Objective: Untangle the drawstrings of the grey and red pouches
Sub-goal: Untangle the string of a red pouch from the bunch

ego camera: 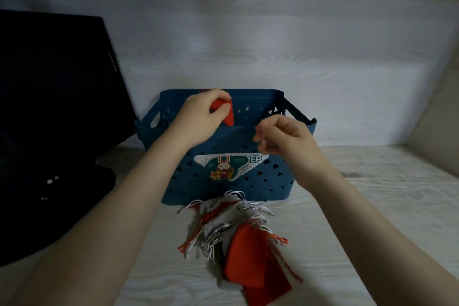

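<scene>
The left hand (201, 113) holds its grip clamped on a red pouch (224, 114) above the blue basket (223, 182). The right hand (280, 138), just beside it, has loosely curled fingers holding nothing. Below both hands, the tangled pile of pouches (236, 238) lies on the tabletop (360, 218), touching the basket's front.

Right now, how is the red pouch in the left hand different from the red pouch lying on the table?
The held red pouch is lifted over the blue basket, pinched by the left hand and mostly hidden. The table red pouch lies flat in front of the basket, untouched, among tangled drawstrings. Both are red fabric.
</scene>
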Tool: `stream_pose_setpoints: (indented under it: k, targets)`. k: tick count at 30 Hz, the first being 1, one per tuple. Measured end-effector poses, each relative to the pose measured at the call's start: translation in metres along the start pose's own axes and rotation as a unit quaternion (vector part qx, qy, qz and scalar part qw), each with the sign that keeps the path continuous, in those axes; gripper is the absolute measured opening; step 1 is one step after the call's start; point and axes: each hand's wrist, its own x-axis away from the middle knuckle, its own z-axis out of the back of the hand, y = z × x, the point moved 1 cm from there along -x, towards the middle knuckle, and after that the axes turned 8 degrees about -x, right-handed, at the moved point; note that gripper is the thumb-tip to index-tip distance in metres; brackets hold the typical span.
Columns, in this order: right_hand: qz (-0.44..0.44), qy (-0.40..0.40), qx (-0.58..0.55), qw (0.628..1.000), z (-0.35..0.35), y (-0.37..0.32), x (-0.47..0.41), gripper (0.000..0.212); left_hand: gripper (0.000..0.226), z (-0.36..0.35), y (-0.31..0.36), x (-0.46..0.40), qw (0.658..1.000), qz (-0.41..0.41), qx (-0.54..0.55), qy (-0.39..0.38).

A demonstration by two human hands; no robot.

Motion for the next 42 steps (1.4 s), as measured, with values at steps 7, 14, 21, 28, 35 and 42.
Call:
stream_pose_setpoints:
  k: [7, 14, 21, 28, 35, 42]
  targets:
    - [-0.051, -0.098, 0.075, 0.991, 0.008, 0.025, 0.019, 0.021, 0.020, -0.025, -0.004, 0.044, 0.971, -0.178, -0.144, 0.070]
    - [-0.037, -0.276, 0.459, 0.844, 0.013, 0.073, 0.051, 0.012, 0.028, -0.070, -0.027, 0.101, 0.966, -0.211, -0.075, -0.132]
    - [-0.021, -0.207, 0.469, 0.858, 0.005, 0.096, 0.072, 0.020, 0.013, -0.080, -0.030, 0.115, 0.974, -0.134, -0.026, -0.179]
    - [0.060, -0.136, 0.417, 0.897, 0.013, 0.083, 0.075, 0.015, 0.026, -0.089, -0.025, 0.127, 0.987, -0.036, -0.010, -0.159]
    - [0.109, -0.133, 0.324, 0.930, 0.010, 0.047, 0.071, 0.007, 0.012, -0.074, 0.000, 0.119, 0.972, 0.007, 0.213, -0.099]
    - [0.078, -0.107, 0.322, 0.938, 0.010, 0.054, 0.067, 0.004, 0.025, -0.071, 0.007, 0.117, 0.849, 0.209, 0.480, -0.073]
